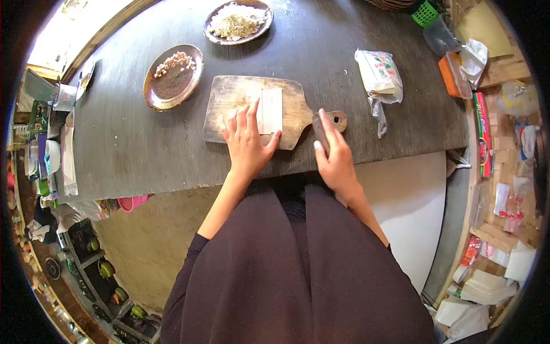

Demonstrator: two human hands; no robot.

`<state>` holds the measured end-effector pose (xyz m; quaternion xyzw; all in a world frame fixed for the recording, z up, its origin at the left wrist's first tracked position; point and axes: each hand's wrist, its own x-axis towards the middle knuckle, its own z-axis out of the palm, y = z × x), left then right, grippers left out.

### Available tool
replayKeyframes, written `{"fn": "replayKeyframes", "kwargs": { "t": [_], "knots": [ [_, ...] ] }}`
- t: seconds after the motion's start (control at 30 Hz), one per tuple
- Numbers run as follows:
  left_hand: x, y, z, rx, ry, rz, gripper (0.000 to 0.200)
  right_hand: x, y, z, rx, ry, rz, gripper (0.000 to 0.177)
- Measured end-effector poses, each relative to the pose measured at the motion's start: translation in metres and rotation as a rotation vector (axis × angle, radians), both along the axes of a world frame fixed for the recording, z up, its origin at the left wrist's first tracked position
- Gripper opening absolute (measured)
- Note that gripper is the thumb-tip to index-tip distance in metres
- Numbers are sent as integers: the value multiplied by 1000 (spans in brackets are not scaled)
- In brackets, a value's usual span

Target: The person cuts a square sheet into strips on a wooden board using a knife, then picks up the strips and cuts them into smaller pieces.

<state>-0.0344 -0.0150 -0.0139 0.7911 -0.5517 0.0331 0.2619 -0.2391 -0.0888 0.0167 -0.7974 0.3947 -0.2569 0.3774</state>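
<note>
A wooden cutting board [224, 92] with a handle at its right lies on the dark table. On it is a pale rectangular block [271, 112] with lengthwise lines across its top. My left hand [246, 137] rests on the board with fingers spread, its fingertips and thumb at the block's left and lower edges. Beside the board's handle, my right hand [335, 157] is closed round a dark knife handle [321, 133]. The knife's blade is hard to make out.
A brown plate [172, 86] with small chopped pieces lies left of the board. Behind stands another plate [239, 39] heaped with pale shreds. A plastic packet [379, 74] lies to the right. Farther right are an orange container [454, 74] and a green basket [425, 14].
</note>
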Motion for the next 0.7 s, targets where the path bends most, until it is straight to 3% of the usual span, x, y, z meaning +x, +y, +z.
{"fn": "replayKeyframes", "kwargs": {
  "t": [0.07, 0.27, 0.4, 0.5, 0.7],
  "knots": [
    [5, 3, 4, 19, 10, -7, 89, -2, -13, -1, -96, -56, 27, 67],
    [7, 0, -1, 17, 18, 18, 91, -3, -16, 3, 7, 2, 66, 66],
    [-5, -15, -5, 28, 4, 43, 91, -4, -18, -6, -61, 1, 35, 66],
    [-6, -20, 1, -3, 23, 45, 89, -9, -23, -4, -151, 252, -154, 66],
    [0, -15, -2, -85, 67, 12, 85, -15, -35, -10, -171, 378, -147, 66]
  ]
}}
